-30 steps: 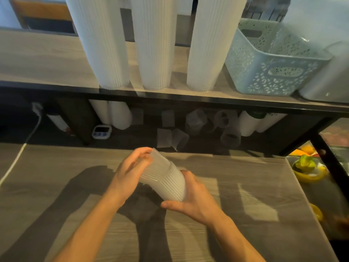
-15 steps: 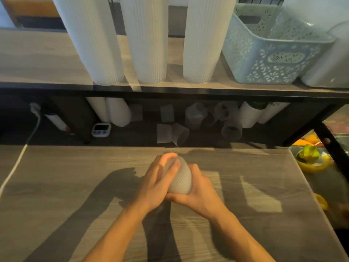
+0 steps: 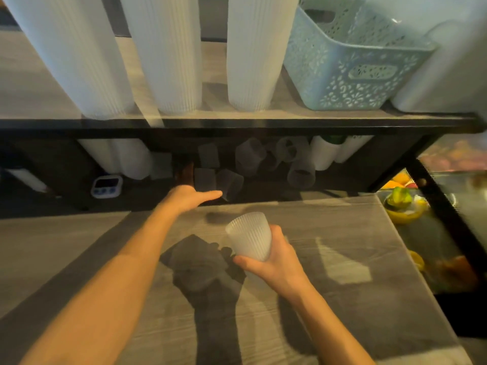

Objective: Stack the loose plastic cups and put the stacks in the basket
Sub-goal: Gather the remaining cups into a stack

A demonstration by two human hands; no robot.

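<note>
My right hand [image 3: 274,259] grips a short stack of ribbed translucent cups [image 3: 249,235] above the wooden table, base end pointing up and away. My left hand [image 3: 188,197] reaches forward into the dark space under the shelf, thumb out to the right, fingers partly hidden in shadow beside a loose cup [image 3: 205,179]. More loose cups [image 3: 232,183] lie scattered there, some upright, some on their sides [image 3: 301,175]. A pale blue perforated basket [image 3: 350,67] stands on the upper shelf at the right.
Three tall white cup stacks [image 3: 163,54] stand on the shelf left of the basket. A black shelf edge [image 3: 237,125] crosses above the loose cups. A small white timer [image 3: 106,186] sits under the shelf. Fruit [image 3: 400,200] lies beyond the table's right edge.
My left hand has let go of the cup stack and moved forward under the shelf toward the loose cups. The right hand alone now holds the stack, turned more upright.
</note>
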